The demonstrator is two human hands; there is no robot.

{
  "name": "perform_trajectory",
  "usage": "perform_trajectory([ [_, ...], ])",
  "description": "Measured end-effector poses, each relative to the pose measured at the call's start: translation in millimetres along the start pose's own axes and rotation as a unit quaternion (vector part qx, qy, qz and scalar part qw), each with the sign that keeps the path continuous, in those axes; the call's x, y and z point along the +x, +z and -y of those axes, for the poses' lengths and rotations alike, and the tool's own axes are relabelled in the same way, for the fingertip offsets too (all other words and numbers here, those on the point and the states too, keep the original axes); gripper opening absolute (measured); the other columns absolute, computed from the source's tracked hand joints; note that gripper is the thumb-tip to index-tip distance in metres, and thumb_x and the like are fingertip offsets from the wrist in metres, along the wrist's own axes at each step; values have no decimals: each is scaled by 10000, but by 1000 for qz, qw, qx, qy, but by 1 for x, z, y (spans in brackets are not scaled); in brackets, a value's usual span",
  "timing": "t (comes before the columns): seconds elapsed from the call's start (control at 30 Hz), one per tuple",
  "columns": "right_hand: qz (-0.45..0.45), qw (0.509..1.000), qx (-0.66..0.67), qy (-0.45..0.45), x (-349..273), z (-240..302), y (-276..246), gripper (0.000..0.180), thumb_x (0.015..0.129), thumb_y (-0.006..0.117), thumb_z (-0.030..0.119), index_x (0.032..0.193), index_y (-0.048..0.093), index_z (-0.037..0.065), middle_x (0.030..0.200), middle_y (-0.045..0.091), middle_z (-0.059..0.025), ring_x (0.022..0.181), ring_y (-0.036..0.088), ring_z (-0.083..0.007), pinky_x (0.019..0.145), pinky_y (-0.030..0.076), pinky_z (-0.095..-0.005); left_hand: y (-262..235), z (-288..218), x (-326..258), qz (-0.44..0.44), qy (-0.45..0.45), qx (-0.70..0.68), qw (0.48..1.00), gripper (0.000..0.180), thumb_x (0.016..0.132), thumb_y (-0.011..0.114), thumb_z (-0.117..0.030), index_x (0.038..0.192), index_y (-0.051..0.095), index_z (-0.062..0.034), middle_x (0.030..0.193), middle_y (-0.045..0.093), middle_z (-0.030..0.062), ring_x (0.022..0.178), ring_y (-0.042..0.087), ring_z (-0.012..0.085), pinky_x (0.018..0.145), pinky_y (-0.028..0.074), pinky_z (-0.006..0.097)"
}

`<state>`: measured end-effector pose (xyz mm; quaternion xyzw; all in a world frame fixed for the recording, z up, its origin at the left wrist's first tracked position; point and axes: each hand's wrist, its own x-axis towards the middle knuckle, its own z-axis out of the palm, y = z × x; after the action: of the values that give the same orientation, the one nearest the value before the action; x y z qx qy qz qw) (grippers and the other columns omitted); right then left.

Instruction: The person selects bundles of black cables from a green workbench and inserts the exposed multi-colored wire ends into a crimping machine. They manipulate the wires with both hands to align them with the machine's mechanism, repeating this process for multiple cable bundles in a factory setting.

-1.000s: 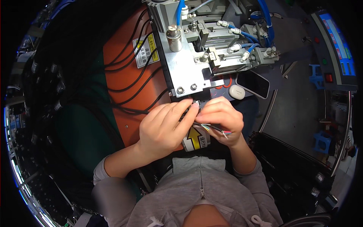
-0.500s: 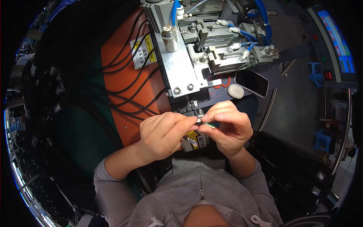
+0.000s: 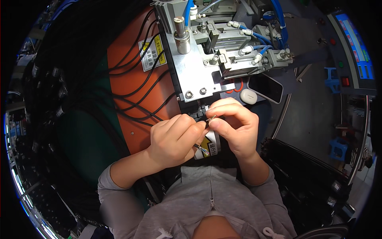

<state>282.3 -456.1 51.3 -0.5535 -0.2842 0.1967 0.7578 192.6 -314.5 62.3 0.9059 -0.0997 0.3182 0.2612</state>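
Cable with splayed wires is clamped in left hand; thin wire end is pinched in right hand, thumb to forefinger.

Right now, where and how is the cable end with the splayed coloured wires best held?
Likely by its dark jacket, from the left, just behind the coloured wires: these thin strands fan out to the lower right, and the left hand is on the jacket's side.
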Motion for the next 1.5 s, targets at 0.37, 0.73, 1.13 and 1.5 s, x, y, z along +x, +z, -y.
perform_trajectory([
  [0.37,-37,947,-270,-169,-3,-3,-3,189,679,753,-21,792,608,20,741,597,-88,671,558,-204,606,444,-299,-1,1,-6,26,-1,38,999,185,698,642,-63,877,615,-25,730,491,24,575,536,121,420,400,246],
  [0.73,-61,953,-237,-179,-4,-11,3,177,682,742,-35,781,608,22,744,587,-85,659,547,-200,609,433,-300,2,1,-9,23,-25,-5,999,249,690,637,-46,938,624,-19,760,518,26,603,565,131,452,457,256],
  [1.13,62,940,-319,-108,7,17,-15,127,744,710,53,777,590,27,748,571,-74,689,541,-204,633,428,-294,-5,10,-6,6,44,70,997,276,675,676,-63,951,691,-58,728,559,-9,547,532,85,422,390,216],
  [1.5,49,976,-212,26,7,-12,-30,81,779,670,26,800,603,-15,756,603,-82,737,573,-162,679,447,-272,4,6,-11,57,54,150,986,300,713,672,-75,1011,699,-94,758,600,1,533,512,76,424,367,213],
])
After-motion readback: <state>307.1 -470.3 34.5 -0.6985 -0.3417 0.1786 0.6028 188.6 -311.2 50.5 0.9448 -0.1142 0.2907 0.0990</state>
